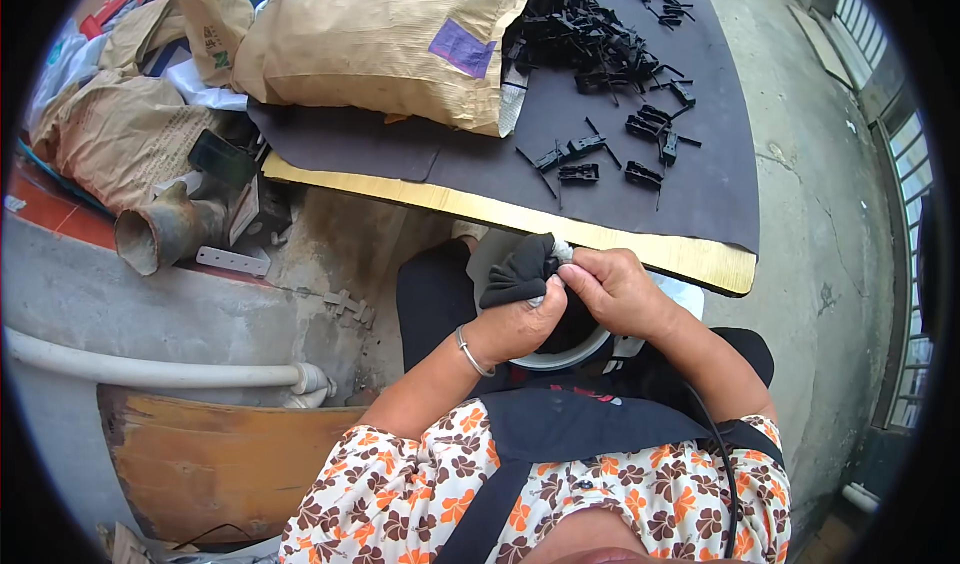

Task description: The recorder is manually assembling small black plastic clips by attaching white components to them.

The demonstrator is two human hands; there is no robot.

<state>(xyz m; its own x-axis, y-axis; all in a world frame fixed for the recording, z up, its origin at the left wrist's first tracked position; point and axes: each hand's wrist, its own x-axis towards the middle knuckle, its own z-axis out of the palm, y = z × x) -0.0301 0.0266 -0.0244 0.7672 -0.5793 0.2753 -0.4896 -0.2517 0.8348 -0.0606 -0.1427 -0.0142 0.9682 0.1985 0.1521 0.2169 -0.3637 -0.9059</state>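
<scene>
Above a pale bucket between my knees, both hands meet at a bunched black cloth with a light grey end, glove-like in its folds. My left hand is closed on its lower side, thumb up; the cloth hides its other fingers. From the right, my right hand pinches the grey end between thumb and bent fingers. Just beyond them is the table's yellow front edge. Several small black plastic clip-like parts lie on the dark tabletop.
A large brown paper sack lies on the table, with a heap of black parts at its mouth. To the left are crumpled sacks, a rusty pipe piece and a white pipe. A barred gate stands at right.
</scene>
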